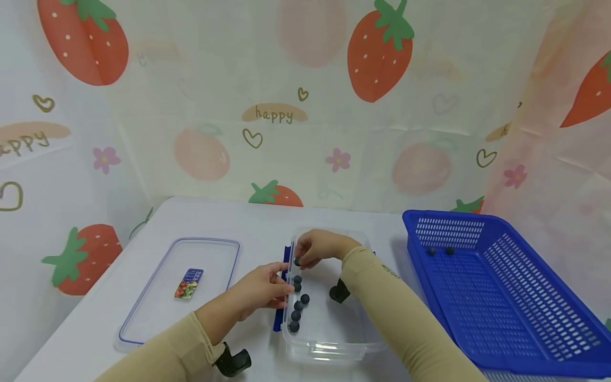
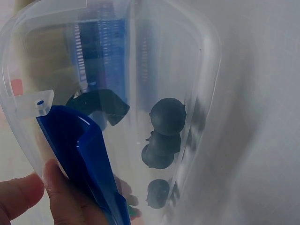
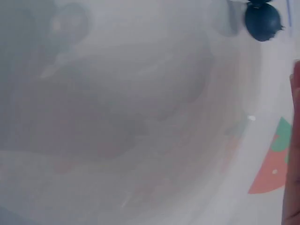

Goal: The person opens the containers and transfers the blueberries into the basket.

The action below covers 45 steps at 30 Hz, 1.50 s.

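Observation:
A clear plastic box (image 1: 329, 349) stands in the middle of the table. At its left rim, my left hand (image 1: 262, 286) grips the wall beside the blue latch (image 2: 91, 159). My right hand (image 1: 322, 246) reaches into the far left part of the box and pinches a blueberry (image 1: 297, 262) by the left wall. Several dark blueberries (image 1: 296, 315) lie along that same side, most of them touching. Through the wall, the left wrist view shows a blueberry (image 2: 168, 116) with its small crown. Only the edge of the right hand (image 3: 294, 154) appears in the right wrist view.
To the right sits a blue slotted basket (image 1: 501, 302) with two blueberries (image 1: 450, 251) at its far end. A clear lid with a blue seal (image 1: 157, 318) lies on the left, bearing a small printed card (image 1: 189, 283). Strawberry-print sheets stand behind and at both sides.

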Each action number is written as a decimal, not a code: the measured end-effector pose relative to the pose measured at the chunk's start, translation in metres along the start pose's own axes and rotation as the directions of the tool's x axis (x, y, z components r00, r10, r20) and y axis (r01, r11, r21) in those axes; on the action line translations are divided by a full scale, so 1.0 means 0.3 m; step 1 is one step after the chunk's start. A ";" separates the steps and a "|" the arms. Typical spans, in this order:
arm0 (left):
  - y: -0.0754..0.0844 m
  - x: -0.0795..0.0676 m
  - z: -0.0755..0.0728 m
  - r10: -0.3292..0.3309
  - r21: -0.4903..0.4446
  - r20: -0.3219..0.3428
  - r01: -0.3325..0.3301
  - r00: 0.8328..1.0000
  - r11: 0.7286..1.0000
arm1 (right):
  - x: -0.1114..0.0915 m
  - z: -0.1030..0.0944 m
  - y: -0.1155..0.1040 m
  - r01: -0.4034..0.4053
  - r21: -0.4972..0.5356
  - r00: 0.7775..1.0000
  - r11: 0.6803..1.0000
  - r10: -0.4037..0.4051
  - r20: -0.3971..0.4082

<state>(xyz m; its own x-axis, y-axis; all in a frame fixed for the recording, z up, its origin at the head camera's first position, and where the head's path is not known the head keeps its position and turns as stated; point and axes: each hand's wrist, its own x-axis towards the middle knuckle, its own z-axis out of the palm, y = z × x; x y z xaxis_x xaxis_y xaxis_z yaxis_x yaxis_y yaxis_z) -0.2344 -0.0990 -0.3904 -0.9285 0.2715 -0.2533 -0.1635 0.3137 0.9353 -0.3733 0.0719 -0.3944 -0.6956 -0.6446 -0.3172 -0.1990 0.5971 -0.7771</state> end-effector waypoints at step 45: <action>0.000 -0.006 0.003 -0.010 0.015 -0.016 0.011 1.000 1.000 | -0.583 -0.538 0.191 -0.044 0.024 0.934 0.999 0.049 -0.355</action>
<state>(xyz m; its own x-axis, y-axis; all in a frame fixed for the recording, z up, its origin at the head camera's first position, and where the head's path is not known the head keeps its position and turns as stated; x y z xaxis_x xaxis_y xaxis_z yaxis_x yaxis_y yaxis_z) -0.2324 -0.0988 -0.3902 -0.9321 0.2534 -0.2589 -0.1684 0.3299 0.9289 -0.3746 0.2959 -0.2958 -0.9043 -0.4028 -0.1414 -0.1519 0.6130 -0.7753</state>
